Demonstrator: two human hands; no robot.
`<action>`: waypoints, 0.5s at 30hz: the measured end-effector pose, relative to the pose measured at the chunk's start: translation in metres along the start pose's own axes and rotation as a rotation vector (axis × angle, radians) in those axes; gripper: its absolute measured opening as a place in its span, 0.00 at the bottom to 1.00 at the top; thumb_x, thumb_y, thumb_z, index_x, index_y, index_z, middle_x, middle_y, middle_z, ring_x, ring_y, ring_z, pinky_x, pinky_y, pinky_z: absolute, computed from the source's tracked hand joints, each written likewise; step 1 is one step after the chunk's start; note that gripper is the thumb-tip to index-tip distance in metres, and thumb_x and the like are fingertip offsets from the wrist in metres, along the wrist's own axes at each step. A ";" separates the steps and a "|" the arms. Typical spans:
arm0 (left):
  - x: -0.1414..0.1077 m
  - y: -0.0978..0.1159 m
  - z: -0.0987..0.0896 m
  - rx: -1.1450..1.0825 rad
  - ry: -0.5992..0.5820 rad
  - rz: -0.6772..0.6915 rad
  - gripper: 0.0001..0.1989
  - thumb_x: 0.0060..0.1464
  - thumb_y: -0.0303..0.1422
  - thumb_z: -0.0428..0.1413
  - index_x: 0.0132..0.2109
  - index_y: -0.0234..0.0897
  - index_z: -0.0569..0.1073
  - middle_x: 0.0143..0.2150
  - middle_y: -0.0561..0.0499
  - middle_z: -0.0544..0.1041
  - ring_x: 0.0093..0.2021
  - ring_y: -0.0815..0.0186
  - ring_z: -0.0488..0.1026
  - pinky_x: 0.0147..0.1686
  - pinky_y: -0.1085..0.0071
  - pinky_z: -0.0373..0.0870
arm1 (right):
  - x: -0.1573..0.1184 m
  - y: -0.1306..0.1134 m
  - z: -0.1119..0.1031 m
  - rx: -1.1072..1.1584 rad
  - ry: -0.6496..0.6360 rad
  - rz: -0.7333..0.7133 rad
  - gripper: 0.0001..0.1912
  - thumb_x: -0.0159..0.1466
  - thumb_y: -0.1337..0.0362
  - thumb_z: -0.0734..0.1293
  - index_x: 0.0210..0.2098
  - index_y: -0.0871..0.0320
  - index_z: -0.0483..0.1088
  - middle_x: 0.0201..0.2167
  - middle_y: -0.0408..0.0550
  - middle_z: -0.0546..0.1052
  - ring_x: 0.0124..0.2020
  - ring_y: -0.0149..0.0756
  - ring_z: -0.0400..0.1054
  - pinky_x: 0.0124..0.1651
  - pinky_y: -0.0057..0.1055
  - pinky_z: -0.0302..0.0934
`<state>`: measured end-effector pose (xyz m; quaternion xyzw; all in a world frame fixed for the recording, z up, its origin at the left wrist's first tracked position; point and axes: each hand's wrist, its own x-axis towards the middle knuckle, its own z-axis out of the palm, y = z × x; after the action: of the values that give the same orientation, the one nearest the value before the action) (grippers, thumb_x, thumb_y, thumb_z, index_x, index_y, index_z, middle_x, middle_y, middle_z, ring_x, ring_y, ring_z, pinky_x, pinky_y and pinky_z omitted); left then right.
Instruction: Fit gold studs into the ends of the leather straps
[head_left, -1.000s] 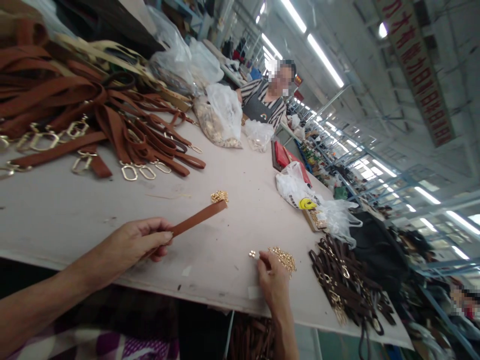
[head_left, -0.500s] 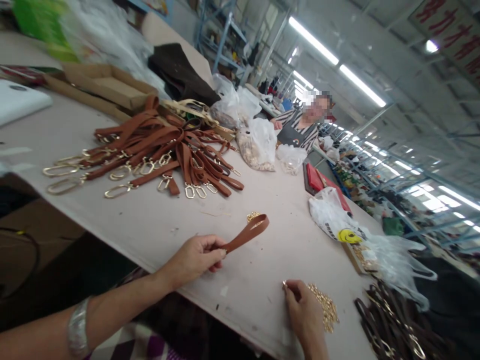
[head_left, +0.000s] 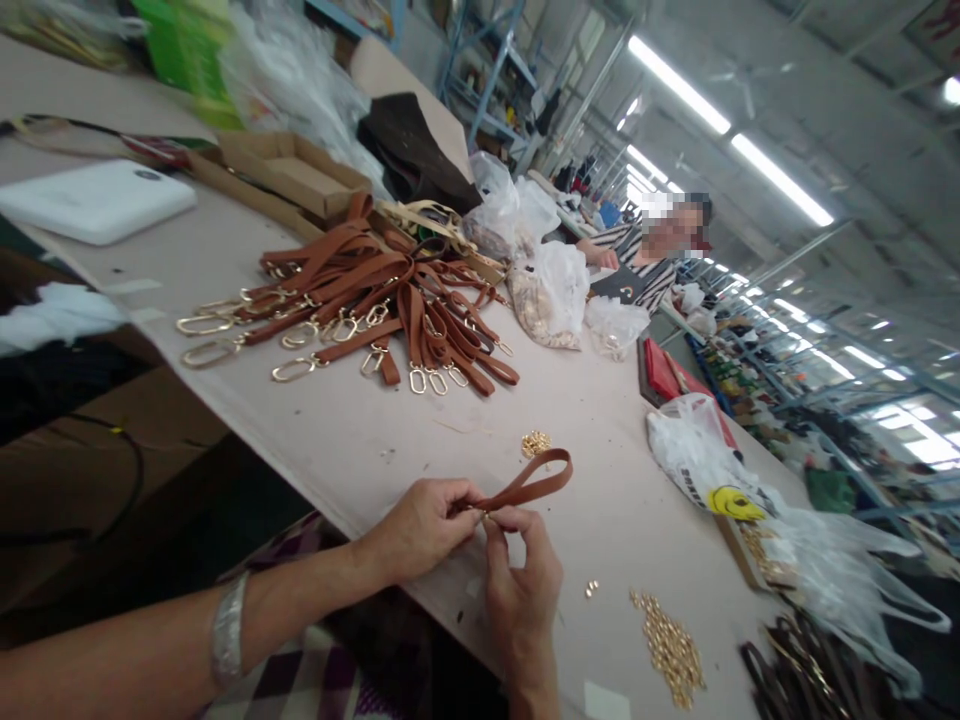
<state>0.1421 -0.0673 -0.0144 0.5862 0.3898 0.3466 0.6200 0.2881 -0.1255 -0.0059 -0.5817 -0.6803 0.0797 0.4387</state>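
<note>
My left hand pinches the near end of a brown leather strap that is folded into a loop. The loop points away to the right, above the table. At the strap's pinched end, my right hand has thumb and forefinger together on a small gold metal piece, mostly covered by the fingertips. A small heap of gold fittings lies just beyond the loop. To the right of my right hand is a larger spread of gold fittings, with a few loose ones nearer.
Brown straps with gold clasps are piled at the left. Behind them stands an open cardboard box; a white device lies far left. Plastic bags and dark straps line the right. A person is across the table.
My right hand has moved left from beside the gold fittings to the strap's end, meeting my left hand. The view has swung a little, shifting the table's contents rightward.
</note>
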 end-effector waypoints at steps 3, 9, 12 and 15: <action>0.000 -0.004 -0.001 0.011 -0.003 0.034 0.12 0.53 0.32 0.53 0.40 0.33 0.79 0.27 0.53 0.75 0.27 0.68 0.69 0.27 0.76 0.63 | 0.004 0.001 0.004 -0.034 -0.010 -0.003 0.05 0.66 0.67 0.63 0.39 0.55 0.70 0.34 0.44 0.76 0.38 0.33 0.71 0.42 0.29 0.65; -0.002 -0.003 -0.002 0.031 -0.009 0.075 0.12 0.53 0.30 0.52 0.41 0.33 0.79 0.27 0.54 0.74 0.27 0.68 0.68 0.27 0.77 0.62 | 0.007 -0.002 -0.003 -0.055 -0.033 0.029 0.05 0.65 0.66 0.63 0.38 0.55 0.72 0.34 0.45 0.77 0.36 0.33 0.72 0.40 0.29 0.66; -0.003 -0.001 -0.002 0.055 -0.003 0.089 0.12 0.53 0.30 0.52 0.40 0.34 0.79 0.27 0.54 0.74 0.27 0.68 0.68 0.27 0.77 0.61 | 0.007 -0.003 -0.003 -0.056 -0.047 0.033 0.05 0.65 0.66 0.64 0.38 0.54 0.72 0.33 0.44 0.77 0.36 0.32 0.72 0.40 0.28 0.66; -0.004 0.001 -0.002 0.096 0.017 0.103 0.12 0.53 0.29 0.51 0.39 0.34 0.79 0.27 0.53 0.75 0.28 0.68 0.68 0.27 0.76 0.62 | 0.005 -0.002 -0.003 -0.065 -0.054 0.043 0.05 0.66 0.66 0.64 0.39 0.54 0.71 0.34 0.44 0.77 0.36 0.32 0.72 0.41 0.27 0.65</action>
<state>0.1381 -0.0700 -0.0134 0.6316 0.3807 0.3639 0.5690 0.2888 -0.1227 -0.0006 -0.6079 -0.6813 0.0825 0.3993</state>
